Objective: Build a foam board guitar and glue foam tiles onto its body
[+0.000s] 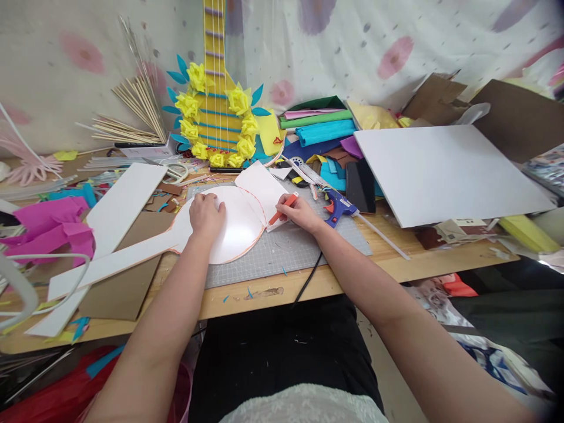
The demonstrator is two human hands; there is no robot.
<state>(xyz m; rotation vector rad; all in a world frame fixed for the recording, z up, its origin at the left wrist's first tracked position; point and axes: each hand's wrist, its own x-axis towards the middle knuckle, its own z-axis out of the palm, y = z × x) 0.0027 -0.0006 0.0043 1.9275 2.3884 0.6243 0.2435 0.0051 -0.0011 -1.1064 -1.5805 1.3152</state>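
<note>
A white foam-board cutout with a round body and a long neck lies on the grey cutting mat. Orange lines run along its rim. My left hand rests on top of the round body, fingers slightly bent and thumb apart. My right hand is closed around an orange craft knife, its tip at the right rim of the round body. Beyond that rim, a white board piece touches or overlaps the cutout; which one I cannot tell.
Behind stands a yellow paper-flowered guitar model. A blue glue gun and a black phone lie right of the mat. A large white board fills the right side. Scissors, a white strip and pink paper are left.
</note>
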